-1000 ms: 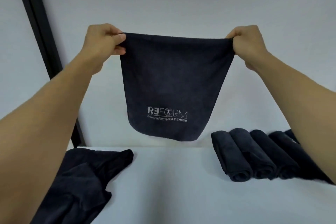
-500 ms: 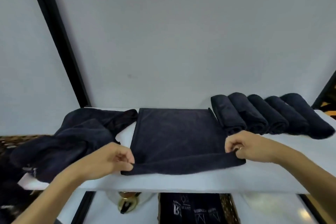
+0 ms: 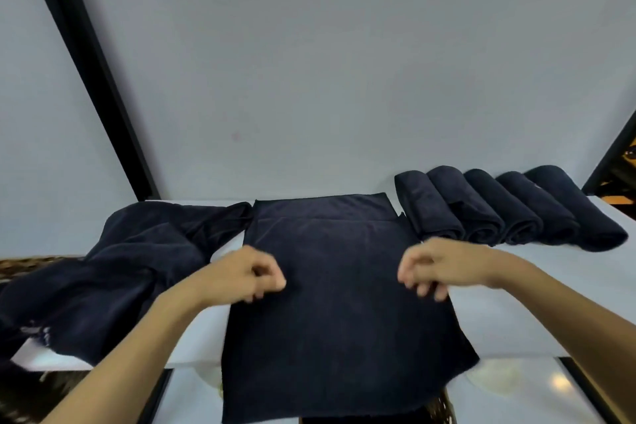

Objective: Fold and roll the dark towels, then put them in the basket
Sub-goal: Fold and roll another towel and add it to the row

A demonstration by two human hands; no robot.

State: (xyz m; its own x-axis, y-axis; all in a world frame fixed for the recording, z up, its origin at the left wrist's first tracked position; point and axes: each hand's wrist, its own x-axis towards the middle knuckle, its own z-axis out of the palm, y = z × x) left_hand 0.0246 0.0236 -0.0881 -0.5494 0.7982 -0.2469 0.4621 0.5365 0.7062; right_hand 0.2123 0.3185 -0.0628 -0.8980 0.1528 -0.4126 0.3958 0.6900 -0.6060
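**A:** How far along?
**B:** Five rolled towels (image 3: 499,213) line the desk's (image 3: 499,327) far right edge. A loose pile (image 3: 120,268) waits at the left edge. None is visibly in a basket.
**A:** This one?
**B:** The towel (image 3: 337,313) lies flat mid-desk, its long axis running far to near, draped over the near edge. The left hand (image 3: 247,275) and right hand (image 3: 437,268) hover above it, fingers loosely curled, gripping nothing.

We can read no text, label, brand or number here. The flat dark towel (image 3: 344,293) on the table shows us a plain face. The pale marks (image 3: 36,334) on the crumpled towel heap (image 3: 130,272) are too blurred for us to read.
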